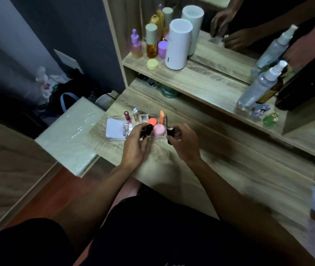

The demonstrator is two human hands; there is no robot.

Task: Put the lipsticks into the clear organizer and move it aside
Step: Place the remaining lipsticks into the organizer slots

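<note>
The clear organizer (143, 118) stands on the wooden desk (220, 160) just beyond my hands. In it stand a pink lipstick (127, 115) and a silver-capped tube (135, 113), with an orange sponge (151, 121), a pink sponge (159, 130) and a white compact (115, 128). My left hand (136, 144) grips a black lipstick (147, 130) over the organizer's front. At the organizer's right end, my right hand (183, 143) holds another black lipstick (170, 133).
A raised shelf (200, 77) behind carries a white cylinder (177, 44), several bottles (151, 41), a yellow jar (152, 64), spray bottles (258, 87) and small figurines (270, 118). A mirror (248, 25) stands behind. A white box (70, 135) sits left of the desk.
</note>
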